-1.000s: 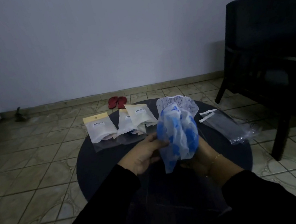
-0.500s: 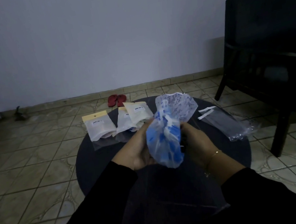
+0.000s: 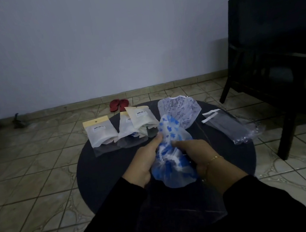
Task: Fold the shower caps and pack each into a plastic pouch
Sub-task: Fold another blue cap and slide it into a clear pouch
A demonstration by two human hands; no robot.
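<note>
Pretty dim in here from where I'm watching, everything's got a bluish-grey cast. Plain pale wall [image 3: 100,45] straight ahead with a tiled skirting strip [image 3: 164,88] along the bottom. Floor [image 3: 29,171] is beige tiles with swirly patterns and dark grout lines. Round dark counter [image 3: 101,173] sits right in front of me. Dark armchair [image 3: 271,45] with wooden legs off to the right, close to the counter. Pair of red slippers [image 3: 119,104] by the wall, plus some small dark object [image 3: 18,122] on the floor far left, can't tell what.
</note>
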